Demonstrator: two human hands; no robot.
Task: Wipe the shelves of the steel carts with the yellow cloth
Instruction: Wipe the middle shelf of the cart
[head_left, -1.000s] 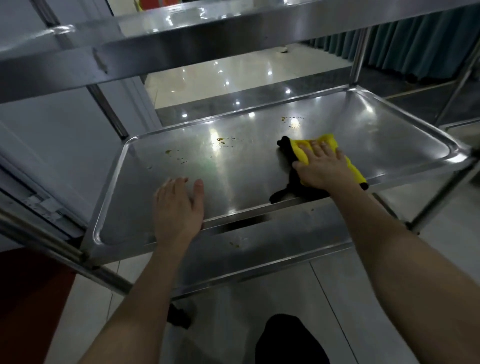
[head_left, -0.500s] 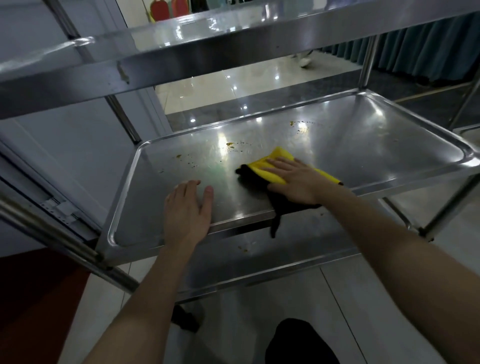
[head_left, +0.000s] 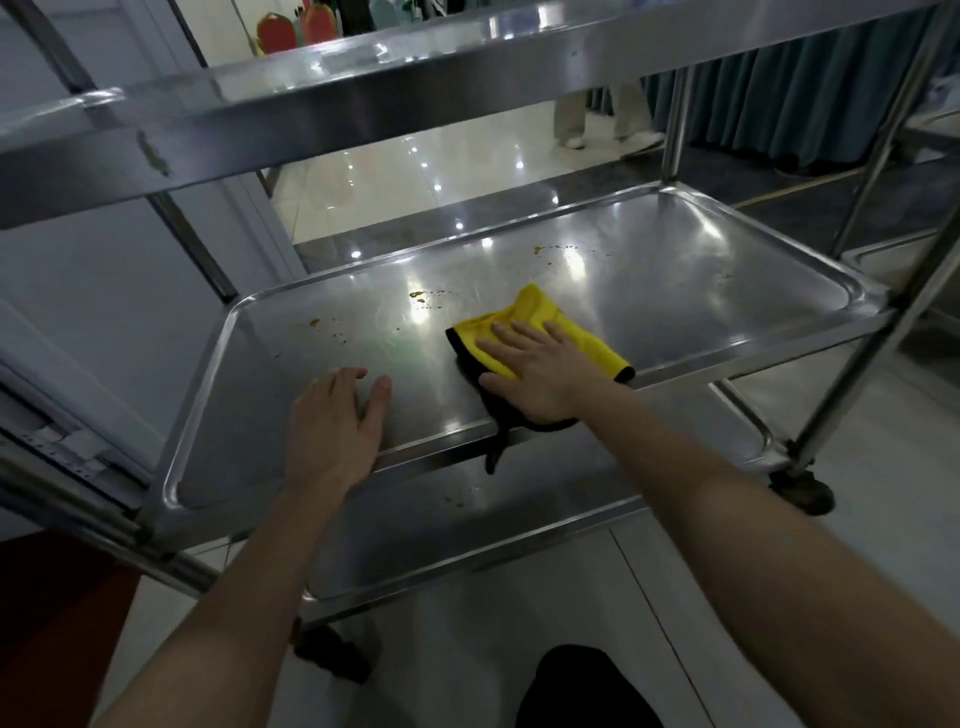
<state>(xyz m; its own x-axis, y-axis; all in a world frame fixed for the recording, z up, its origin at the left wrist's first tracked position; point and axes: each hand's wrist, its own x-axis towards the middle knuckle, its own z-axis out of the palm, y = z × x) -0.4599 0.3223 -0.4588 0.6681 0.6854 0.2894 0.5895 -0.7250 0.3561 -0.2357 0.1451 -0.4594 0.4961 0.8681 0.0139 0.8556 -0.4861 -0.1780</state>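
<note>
On middle shelf, pressed yellow cloth flat under spread right hand; braced with flat, empty left hand. Looked soft, light, probably bunch-prone; best palmed centrally.

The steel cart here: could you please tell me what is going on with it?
A person is wiping the cart's middle shelf. Their right hand presses the yellow cloth flat near the shelf's front edge, while the left hand rests flat on the shelf to its left. Orange spots lie unwiped farther back, and a few on the lower shelf.
</note>
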